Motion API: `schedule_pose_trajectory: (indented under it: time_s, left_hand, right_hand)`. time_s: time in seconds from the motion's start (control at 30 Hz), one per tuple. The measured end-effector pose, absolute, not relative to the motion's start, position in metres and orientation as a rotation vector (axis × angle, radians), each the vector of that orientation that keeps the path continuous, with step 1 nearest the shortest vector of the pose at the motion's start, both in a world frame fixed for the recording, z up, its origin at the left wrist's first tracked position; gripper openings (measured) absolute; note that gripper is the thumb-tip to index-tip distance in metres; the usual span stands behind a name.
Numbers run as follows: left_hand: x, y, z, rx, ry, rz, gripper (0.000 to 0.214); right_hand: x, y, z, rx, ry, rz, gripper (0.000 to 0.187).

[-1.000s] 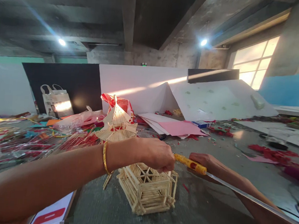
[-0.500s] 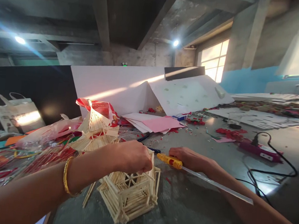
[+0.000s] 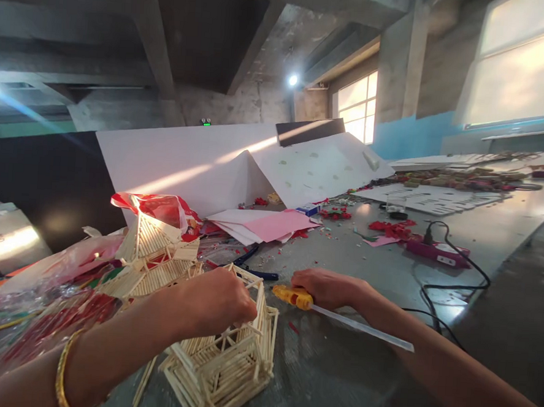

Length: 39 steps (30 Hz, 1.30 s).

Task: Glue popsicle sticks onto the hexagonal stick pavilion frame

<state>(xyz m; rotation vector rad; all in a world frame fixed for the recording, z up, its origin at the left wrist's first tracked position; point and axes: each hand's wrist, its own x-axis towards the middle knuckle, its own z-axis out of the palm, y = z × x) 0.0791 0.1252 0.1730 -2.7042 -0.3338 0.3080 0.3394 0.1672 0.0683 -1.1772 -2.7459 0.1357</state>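
The open hexagonal frame of pale wooden sticks sits on the grey table, between six and seven o'clock from the centre of my head view, its near corner running close to the bottom edge.

Taking that frame as the clock's hub, I have the left hand over it towards twelve, back of the hand up, fingers curled nearly closed. The fingertips are hidden from me, so I cannot tell whether they pinch a stick. A gold bangle circles that wrist.

Between one and two o'clock I see the right hand wrapped around a yellow glue gun, its grip mostly covered by the palm. The nozzle points at the frame and stops just beside it; a translucent rod sticks out of the back, angled towards four.

Near half past ten stands a pale stick tower with a pointed roof, partly behind the left forearm. Dark-blue-handled pliers lie just past twelve, with a flat pink sheet beyond at one. Out at two I read a purple power strip with a black cable.
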Motion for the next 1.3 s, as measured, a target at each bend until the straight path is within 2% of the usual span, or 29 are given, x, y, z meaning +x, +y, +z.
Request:
schedule_pose_trajectory:
  time_s: [0.2, 0.73, 1.3]
  left_hand:
    - [0.077, 0.127, 0.17, -2.706, -0.314, 0.287, 0.024]
    - [0.071, 0.128, 0.161, -2.714, -0.298, 0.152, 0.025]
    - [0.067, 0.131, 0.152, -2.687, -0.298, 0.115, 0.024]
  right_hand:
    - [0.341, 0.166, 0.067, -1.257, -2.771, 0.13, 0.019]
    - [0.333, 0.153, 0.059, -1.332, -2.719, -0.119, 0.015]
    - [0.332, 0.148, 0.063, -1.376, -2.692, -0.093, 0.019]
